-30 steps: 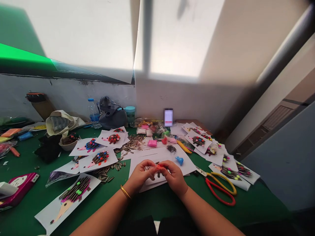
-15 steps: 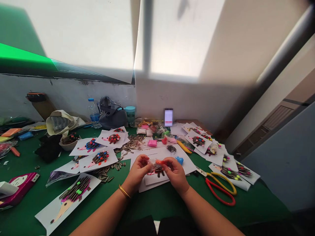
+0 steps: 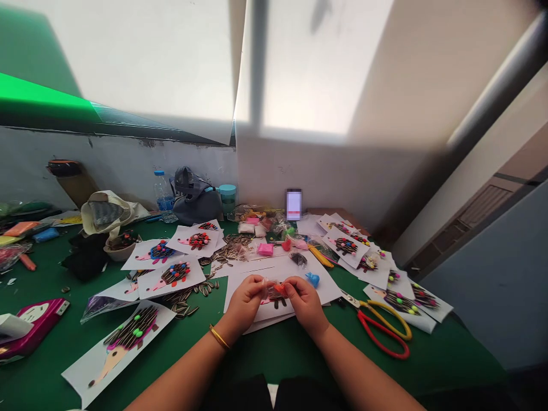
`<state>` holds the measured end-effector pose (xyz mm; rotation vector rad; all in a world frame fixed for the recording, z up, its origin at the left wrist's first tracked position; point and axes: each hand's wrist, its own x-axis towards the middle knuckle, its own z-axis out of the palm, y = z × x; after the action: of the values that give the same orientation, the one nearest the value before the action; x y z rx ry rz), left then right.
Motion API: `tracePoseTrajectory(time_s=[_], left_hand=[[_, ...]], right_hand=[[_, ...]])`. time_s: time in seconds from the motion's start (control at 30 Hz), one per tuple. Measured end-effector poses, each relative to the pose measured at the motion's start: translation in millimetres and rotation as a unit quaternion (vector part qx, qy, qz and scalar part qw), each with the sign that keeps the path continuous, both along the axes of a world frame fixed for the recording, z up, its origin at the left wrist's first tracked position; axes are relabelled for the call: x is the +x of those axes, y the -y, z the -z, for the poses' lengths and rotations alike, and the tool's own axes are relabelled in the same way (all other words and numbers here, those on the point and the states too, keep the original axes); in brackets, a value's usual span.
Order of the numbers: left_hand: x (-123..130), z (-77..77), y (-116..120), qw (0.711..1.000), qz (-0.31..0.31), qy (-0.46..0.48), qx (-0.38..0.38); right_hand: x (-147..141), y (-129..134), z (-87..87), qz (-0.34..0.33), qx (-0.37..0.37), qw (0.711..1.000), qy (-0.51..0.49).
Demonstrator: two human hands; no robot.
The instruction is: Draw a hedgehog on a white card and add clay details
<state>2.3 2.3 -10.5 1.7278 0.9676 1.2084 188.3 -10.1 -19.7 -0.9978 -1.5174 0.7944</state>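
My left hand (image 3: 245, 302) is closed, its fingertips pinching a small clear plastic wrapper (image 3: 268, 287). Pressed between the fingertips of my right hand (image 3: 306, 303) is a bit of orange-red modelling clay (image 3: 280, 287), which touches the wrapper. Both hands hover over a white sheet (image 3: 248, 269) bearing a partly hidden hedgehog picture (image 3: 279, 302) with dark seed spines. Just beyond my right hand sits a blue lump of clay (image 3: 312, 279). Pink clay (image 3: 265, 249) and a packet of black clay (image 3: 298, 260) lie farther back.
Scissors (image 3: 381, 328) with red and yellow handles lie at the right. Finished hedgehog cards (image 3: 124, 348) spread along the left, with more cards (image 3: 377, 268) at the right. Loose sunflower seeds (image 3: 184, 302), a phone (image 3: 293, 205), a water bottle (image 3: 163, 197) and a magenta power strip (image 3: 38, 328) surround them.
My left hand has shifted slightly right, bringing its fingertips nearer my right hand. The clay and wrapper stay between the two hands.
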Motion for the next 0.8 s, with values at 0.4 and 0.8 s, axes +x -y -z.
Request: tracePoseTrajectory(time_s=[0.4,0.8], left_hand=[[2.3,-7.0,2.9,0.987,0.055,0.039,-0.146],[11.2,-6.1,10.3,0.983,0.056,0.066,-0.161]], right_hand=[[-0.5,3.5,2.7,0.028,0.055,0.996,0.057],[-0.9,6.1,2.9,0.013,0.050,0.997,0.063]])
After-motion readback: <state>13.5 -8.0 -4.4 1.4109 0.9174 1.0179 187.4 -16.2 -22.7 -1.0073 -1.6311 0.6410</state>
